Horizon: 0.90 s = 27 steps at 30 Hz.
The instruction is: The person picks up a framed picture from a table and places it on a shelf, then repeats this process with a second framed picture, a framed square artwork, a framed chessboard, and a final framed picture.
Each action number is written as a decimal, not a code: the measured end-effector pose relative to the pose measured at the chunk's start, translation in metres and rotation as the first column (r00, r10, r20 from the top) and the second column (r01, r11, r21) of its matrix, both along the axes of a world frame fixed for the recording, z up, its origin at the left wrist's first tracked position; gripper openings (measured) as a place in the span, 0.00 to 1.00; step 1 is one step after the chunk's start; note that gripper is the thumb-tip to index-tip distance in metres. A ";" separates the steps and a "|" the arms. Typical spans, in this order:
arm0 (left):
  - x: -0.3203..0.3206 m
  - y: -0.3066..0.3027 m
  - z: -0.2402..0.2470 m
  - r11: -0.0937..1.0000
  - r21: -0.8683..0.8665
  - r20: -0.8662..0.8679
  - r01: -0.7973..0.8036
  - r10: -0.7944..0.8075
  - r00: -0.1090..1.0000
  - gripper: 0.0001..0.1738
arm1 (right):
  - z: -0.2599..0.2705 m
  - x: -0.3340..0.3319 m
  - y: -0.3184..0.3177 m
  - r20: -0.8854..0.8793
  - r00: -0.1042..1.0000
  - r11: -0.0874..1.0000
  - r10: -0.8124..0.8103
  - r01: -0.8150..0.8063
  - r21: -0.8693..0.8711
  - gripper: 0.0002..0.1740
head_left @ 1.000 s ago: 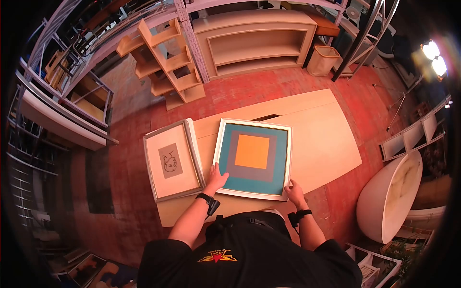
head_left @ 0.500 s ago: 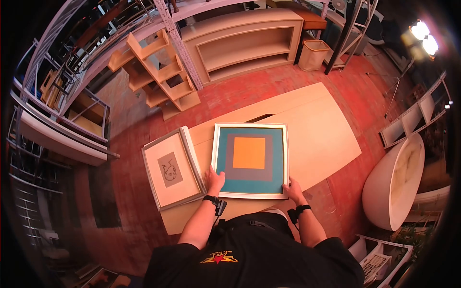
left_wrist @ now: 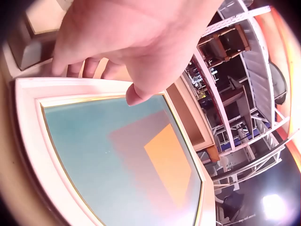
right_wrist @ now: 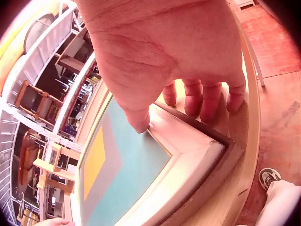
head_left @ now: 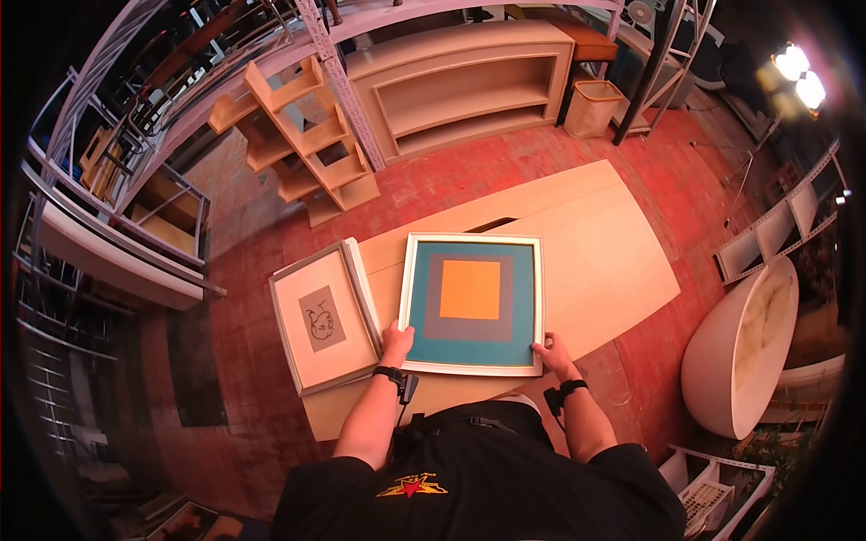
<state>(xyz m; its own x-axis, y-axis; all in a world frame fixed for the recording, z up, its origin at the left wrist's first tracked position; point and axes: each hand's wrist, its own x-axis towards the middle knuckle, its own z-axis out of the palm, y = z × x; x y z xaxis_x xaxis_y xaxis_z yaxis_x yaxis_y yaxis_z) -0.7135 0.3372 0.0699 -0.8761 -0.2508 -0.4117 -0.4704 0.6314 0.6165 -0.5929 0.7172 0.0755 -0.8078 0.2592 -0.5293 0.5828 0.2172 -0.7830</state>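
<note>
A framed picture with an orange square inside grey and teal, in a pale frame, lies on a light wooden table. My left hand grips its left side near the lower corner. In the left wrist view, that thumb bends over the frame's face, with the other fingers along its outer side. My right hand pinches the right side by the lower corner. Its thumb presses the inner lip of the frame while the fingers reach down outside. Left of it, a framed line drawing tops a small stack of frames.
The wooden tabletop extends to the right and away, with a dark slot behind the picture. A stepped wooden shelf and a low cabinet stand beyond. To the right, a white tub-like shell leans on the red floor.
The head view has shifted slightly. The picture now lies straighter, turned a little counterclockwise. My left thumb has drawn back from over the picture toward the frame edge; my right hand stays by its corner.
</note>
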 end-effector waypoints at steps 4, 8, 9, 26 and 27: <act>0.000 0.000 0.014 0.995 0.104 0.049 -0.011 0.006 0.999 0.38 | 0.003 -0.001 -0.002 -0.014 1.000 1.000 -0.009 0.009 0.001 0.33; 0.002 0.001 0.022 0.995 0.097 0.039 0.017 -0.021 0.999 0.38 | -0.005 0.000 0.000 -0.030 1.000 1.000 -0.002 0.002 0.013 0.32; 0.001 0.001 0.023 0.994 0.106 0.049 0.018 -0.024 0.998 0.38 | -0.007 -0.001 0.001 -0.031 1.000 1.000 0.001 -0.001 0.012 0.32; -0.004 -0.011 0.015 0.911 0.405 0.135 -0.082 0.029 0.990 0.30 | -0.012 0.001 0.001 -0.018 0.999 1.000 -0.026 0.026 0.001 0.33; -0.004 -0.013 0.016 0.890 0.451 0.152 -0.070 0.001 0.988 0.26 | -0.011 0.000 0.001 -0.016 1.000 1.000 -0.026 0.026 0.002 0.33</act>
